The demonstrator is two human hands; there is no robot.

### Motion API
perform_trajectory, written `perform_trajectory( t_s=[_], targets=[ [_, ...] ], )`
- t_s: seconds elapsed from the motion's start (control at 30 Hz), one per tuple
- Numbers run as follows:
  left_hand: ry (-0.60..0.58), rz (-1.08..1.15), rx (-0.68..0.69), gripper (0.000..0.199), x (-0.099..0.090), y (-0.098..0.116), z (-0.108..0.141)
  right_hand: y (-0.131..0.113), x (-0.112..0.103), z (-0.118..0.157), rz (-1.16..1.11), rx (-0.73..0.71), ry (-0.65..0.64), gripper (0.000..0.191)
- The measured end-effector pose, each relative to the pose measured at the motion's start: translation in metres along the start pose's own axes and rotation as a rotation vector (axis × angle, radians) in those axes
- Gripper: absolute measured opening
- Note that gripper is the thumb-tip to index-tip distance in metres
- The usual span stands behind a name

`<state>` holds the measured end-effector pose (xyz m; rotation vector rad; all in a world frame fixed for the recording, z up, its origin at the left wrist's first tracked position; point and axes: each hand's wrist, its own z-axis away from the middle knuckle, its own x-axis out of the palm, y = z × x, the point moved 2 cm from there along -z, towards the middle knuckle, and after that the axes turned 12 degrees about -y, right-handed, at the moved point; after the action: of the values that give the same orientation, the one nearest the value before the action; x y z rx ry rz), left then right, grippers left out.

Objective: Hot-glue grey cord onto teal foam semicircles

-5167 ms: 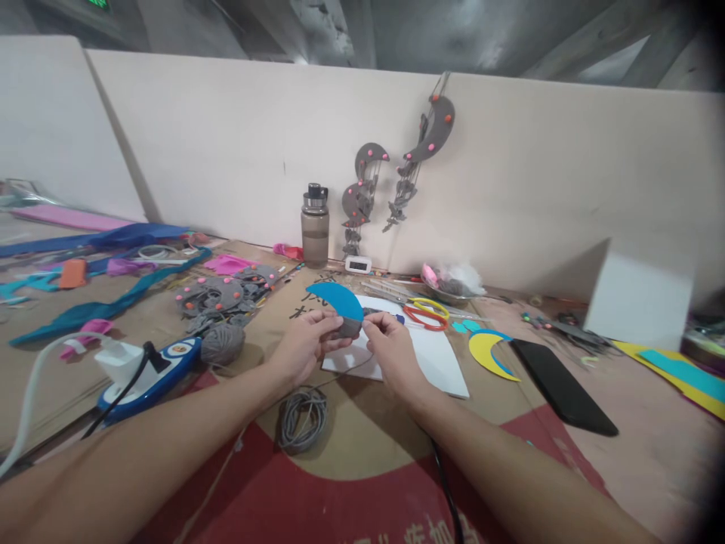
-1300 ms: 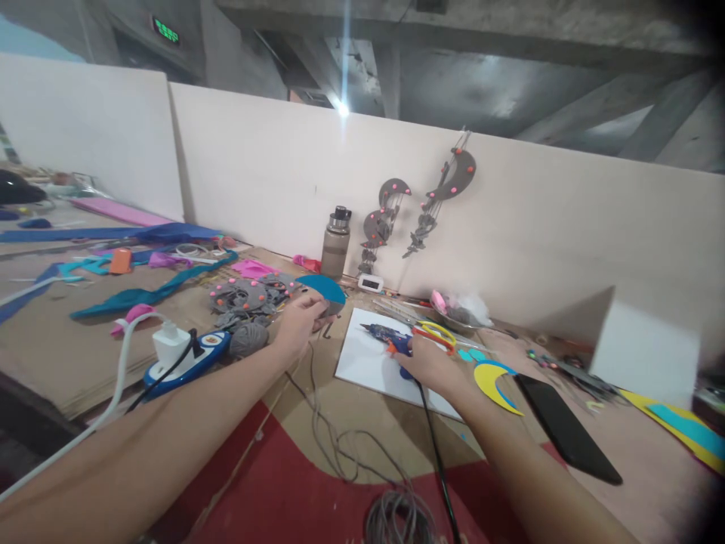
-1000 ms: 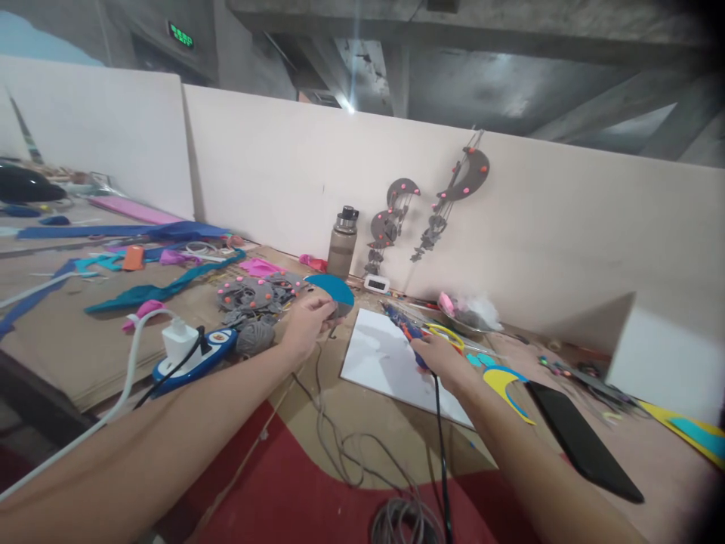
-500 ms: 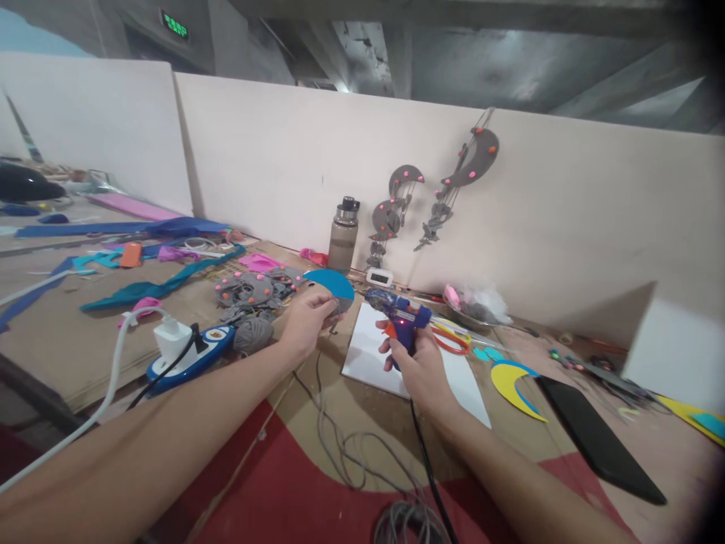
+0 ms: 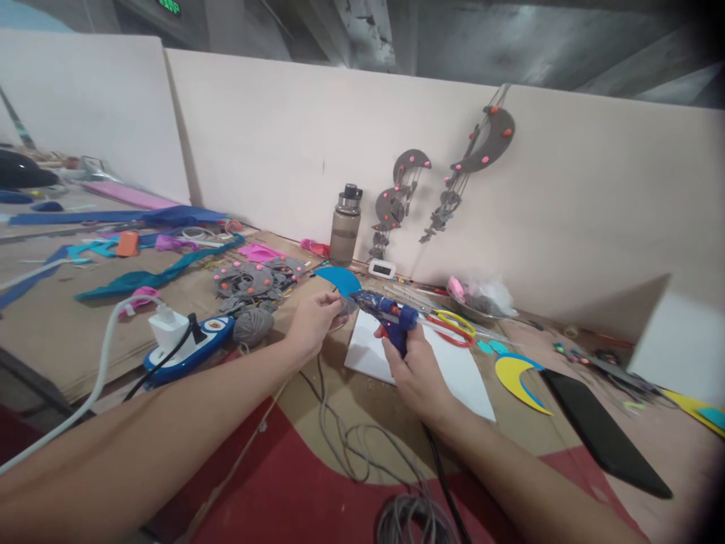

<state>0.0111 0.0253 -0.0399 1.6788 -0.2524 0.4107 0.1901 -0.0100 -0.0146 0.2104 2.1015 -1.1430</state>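
My left hand [image 5: 317, 321] pinches a blue felt piece [image 5: 340, 280] with a curved top edge, with some grey material at its lower side. Wrapped round the handle of a blue glue gun [image 5: 396, 321] is my right hand [image 5: 416, 366]. The gun's nozzle points left and lies at the edge of the blue piece, close to my left fingertips; whether it touches cannot be made out. Beneath the gun lies a white sheet [image 5: 464, 381]. Grey cord [image 5: 362, 446] trails over the table below both hands.
Behind stand a bottle [image 5: 344, 230] and a small white display [image 5: 382, 269]. Scissors [image 5: 453, 332], a yellow crescent [image 5: 515, 381] and a black phone-like slab [image 5: 606, 431] lie right. At left are grey yarn [image 5: 253, 325] and a power strip [image 5: 189, 351]. Grey crescents [image 5: 492, 143] hang on the board.
The glue gun in my right hand has moved left and now has its nozzle at the blue piece. The view has shifted slightly.
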Motion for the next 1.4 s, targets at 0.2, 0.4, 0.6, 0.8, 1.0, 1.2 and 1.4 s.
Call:
perform_trajectory(
  t_s=[0.2,0.4,0.6,0.8,1.0,1.2,1.4],
  targets=[
    [0.009,0.003,0.006,0.017,0.0022,0.0015,0.0024,0.0018,0.0021,0.0004,0.013,-0.005,-0.012,0.016],
    [-0.003,-0.037,0.025,0.019,0.0026,-0.0001,0.0032,0.0033,0.0036,0.0007,0.018,0.004,-0.027,0.015],
    [0.002,-0.055,0.020,0.019,0.0021,-0.0008,0.0030,0.0025,0.0040,0.0001,0.024,0.032,-0.041,0.016],
    [0.007,-0.068,0.007,0.020,0.0013,-0.0018,0.0019,0.0008,0.0043,0.0011,0.042,0.038,-0.046,0.016],
    [0.031,-0.068,0.020,0.017,0.0019,0.0005,0.0028,0.0018,0.0039,0.0002,0.042,0.032,-0.027,0.016],
    [0.027,-0.057,0.045,0.017,-0.0001,0.0014,0.0014,0.0023,0.0033,0.0005,0.058,0.057,-0.012,0.016],
    [0.021,-0.041,0.067,0.020,0.0003,0.0035,0.0032,0.0023,0.0032,0.0001,0.072,0.075,-0.005,0.016]
  ],
)
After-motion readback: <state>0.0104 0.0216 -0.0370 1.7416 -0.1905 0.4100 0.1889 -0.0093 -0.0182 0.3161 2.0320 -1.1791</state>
